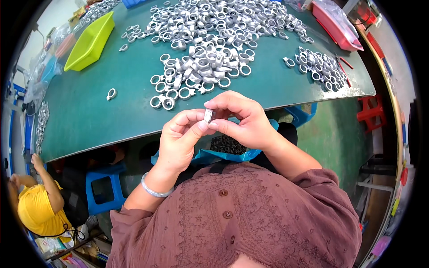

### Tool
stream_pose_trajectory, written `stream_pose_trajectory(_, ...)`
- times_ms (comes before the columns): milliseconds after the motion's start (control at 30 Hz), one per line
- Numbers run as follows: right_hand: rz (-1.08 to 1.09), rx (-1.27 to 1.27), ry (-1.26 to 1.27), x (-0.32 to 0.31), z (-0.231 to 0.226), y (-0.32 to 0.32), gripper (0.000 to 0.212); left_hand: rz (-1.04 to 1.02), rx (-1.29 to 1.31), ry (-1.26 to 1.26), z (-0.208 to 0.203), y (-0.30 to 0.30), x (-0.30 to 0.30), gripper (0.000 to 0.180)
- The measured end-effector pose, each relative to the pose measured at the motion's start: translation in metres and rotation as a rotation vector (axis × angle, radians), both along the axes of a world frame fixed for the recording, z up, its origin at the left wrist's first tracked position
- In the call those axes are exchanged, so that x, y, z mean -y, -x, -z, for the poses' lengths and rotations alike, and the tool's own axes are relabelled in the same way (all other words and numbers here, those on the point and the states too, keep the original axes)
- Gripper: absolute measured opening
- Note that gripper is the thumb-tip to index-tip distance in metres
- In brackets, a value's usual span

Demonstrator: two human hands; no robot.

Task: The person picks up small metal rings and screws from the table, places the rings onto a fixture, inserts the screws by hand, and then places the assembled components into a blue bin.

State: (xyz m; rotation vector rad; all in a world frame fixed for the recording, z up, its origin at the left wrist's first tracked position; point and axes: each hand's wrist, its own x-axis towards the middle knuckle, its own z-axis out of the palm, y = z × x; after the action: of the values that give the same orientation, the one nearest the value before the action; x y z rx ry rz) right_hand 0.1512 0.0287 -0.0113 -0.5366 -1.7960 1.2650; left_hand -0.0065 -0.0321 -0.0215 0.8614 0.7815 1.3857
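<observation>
Two hands pinch one small metal ring (208, 115) just past the surface's (89, 116) near edge: left hand (178, 138) and right hand (243, 120) both grip it, fitting it together, probably.

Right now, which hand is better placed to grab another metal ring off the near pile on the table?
Probably the right hand: it sits closer to the near pile of metal rings on the green table. Both hands pinch one small metal part, so the left hand would have to hold it alone.
</observation>
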Motion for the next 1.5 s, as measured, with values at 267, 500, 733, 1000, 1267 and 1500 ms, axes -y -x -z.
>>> stream_pose_trajectory(267, 0.003, -0.011, -0.032, 0.002, 0.000, -0.003, 0.026, -0.055, -0.036, -0.035, -0.001, -0.004, 0.003, 0.011)
stream_pose_trajectory(500, 0.014, -0.011, -0.029, 0.003, 0.000, -0.004, 0.024, -0.076, -0.074, -0.047, -0.001, -0.004, 0.005, 0.013)
stream_pose_trajectory(733, 0.022, 0.021, -0.073, 0.004, -0.006, -0.006, 0.023, -0.112, -0.142, -0.090, -0.001, -0.004, 0.006, 0.016)
stream_pose_trajectory(1000, -0.027, -0.093, 0.293, 0.008, 0.000, -0.005, 0.022, -0.173, -0.137, -0.138, -0.005, -0.008, 0.005, 0.042)
stream_pose_trajectory(1267, -0.066, -0.074, 0.451, 0.006, -0.004, -0.008, 0.021, -0.097, -0.093, -0.081, -0.007, -0.007, 0.006, 0.038)
stream_pose_trajectory(1500, -0.137, 0.076, -0.033, -0.008, -0.009, -0.011, 0.018, 0.034, 0.115, 0.122, 0.002, 0.000, 0.005, 0.015)
